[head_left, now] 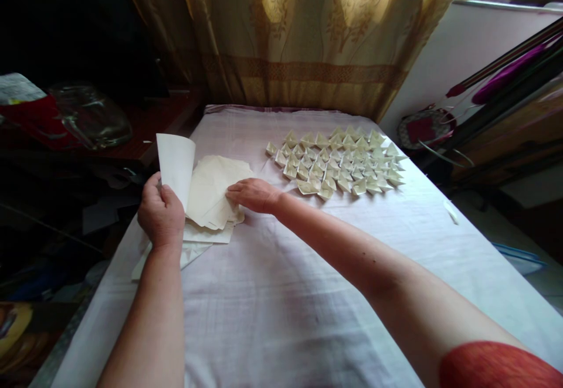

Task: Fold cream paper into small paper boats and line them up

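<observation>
At the left of the table, my left hand [162, 212] is closed on a sheet of paper [176, 168], which stands up and curves above the fingers. Right beside it lies a pile of cream paper sheets [217, 189], loosely stacked, with more sheets sticking out below. My right hand [251, 194] reaches across from the right. Its fingers are stretched out flat on the right edge of the pile. To the right, several small folded paper boats [334, 165] stand close together in rows.
A white cloth [264, 306] covers the table. Behind it hangs a gold patterned curtain [308, 36]. A glass jar [94, 118] stands on a dark surface at the left. A small white scrap [451, 213] lies near the table's right edge.
</observation>
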Demonstrator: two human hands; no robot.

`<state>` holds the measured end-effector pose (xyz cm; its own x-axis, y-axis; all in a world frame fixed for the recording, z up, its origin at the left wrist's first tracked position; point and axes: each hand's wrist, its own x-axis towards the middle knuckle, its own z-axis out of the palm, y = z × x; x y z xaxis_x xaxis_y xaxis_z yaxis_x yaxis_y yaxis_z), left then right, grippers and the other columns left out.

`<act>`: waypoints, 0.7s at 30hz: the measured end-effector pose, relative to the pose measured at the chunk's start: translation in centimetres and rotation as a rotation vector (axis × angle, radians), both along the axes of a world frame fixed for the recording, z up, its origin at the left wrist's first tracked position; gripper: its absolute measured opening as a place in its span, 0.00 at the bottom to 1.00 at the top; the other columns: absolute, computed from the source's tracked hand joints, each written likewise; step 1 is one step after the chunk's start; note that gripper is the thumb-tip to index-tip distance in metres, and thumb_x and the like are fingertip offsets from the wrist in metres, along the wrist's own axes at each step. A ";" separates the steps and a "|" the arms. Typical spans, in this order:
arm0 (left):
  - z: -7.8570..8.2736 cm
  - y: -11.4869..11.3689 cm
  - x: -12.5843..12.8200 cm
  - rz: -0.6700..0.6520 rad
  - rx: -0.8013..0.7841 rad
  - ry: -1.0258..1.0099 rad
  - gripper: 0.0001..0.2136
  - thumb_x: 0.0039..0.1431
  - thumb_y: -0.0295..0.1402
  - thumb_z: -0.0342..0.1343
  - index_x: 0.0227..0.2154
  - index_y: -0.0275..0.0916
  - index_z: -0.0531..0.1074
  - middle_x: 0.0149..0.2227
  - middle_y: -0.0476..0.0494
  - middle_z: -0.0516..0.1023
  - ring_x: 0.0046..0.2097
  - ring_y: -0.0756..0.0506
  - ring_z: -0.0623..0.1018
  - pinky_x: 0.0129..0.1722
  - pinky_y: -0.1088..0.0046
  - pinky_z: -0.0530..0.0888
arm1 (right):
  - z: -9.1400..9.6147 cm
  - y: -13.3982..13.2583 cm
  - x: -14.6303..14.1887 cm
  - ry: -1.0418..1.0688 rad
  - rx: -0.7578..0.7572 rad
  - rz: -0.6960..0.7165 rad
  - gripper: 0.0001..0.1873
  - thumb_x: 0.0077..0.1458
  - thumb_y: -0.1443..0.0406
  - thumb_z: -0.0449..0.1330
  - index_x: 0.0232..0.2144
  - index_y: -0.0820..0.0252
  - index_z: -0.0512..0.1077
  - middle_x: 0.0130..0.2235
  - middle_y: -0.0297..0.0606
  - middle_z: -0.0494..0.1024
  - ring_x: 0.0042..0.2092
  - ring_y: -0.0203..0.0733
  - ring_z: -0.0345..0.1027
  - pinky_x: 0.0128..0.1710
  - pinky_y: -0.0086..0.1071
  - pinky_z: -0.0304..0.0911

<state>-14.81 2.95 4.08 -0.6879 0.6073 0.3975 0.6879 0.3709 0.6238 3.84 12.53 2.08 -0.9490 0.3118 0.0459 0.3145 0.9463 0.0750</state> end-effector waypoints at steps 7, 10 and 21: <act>0.1 -0.1 0.1 -0.007 0.014 0.005 0.20 0.63 0.28 0.47 0.57 0.35 0.69 0.47 0.33 0.80 0.50 0.36 0.78 0.47 0.63 0.72 | 0.3 -1.0 -0.9 -0.038 0.058 -0.066 0.14 0.68 0.64 0.49 0.47 0.65 0.70 0.46 0.48 0.77 0.46 0.47 0.72 0.44 0.38 0.64; 0.1 -0.1 0.1 -0.010 0.020 -0.015 0.20 0.63 0.29 0.48 0.57 0.36 0.69 0.48 0.33 0.80 0.50 0.36 0.78 0.48 0.63 0.71 | 0.7 -0.9 -1.2 -0.064 0.071 -0.069 0.18 0.68 0.57 0.50 0.52 0.62 0.67 0.46 0.47 0.76 0.45 0.47 0.72 0.40 0.37 0.65; -0.4 0.1 -0.1 -0.019 0.082 -0.019 0.20 0.60 0.27 0.50 0.55 0.35 0.71 0.47 0.34 0.80 0.48 0.37 0.79 0.49 0.62 0.71 | 1.0 -1.9 -1.7 -0.143 0.108 -0.052 0.13 0.67 0.69 0.46 0.44 0.66 0.70 0.42 0.49 0.77 0.41 0.46 0.74 0.35 0.35 0.65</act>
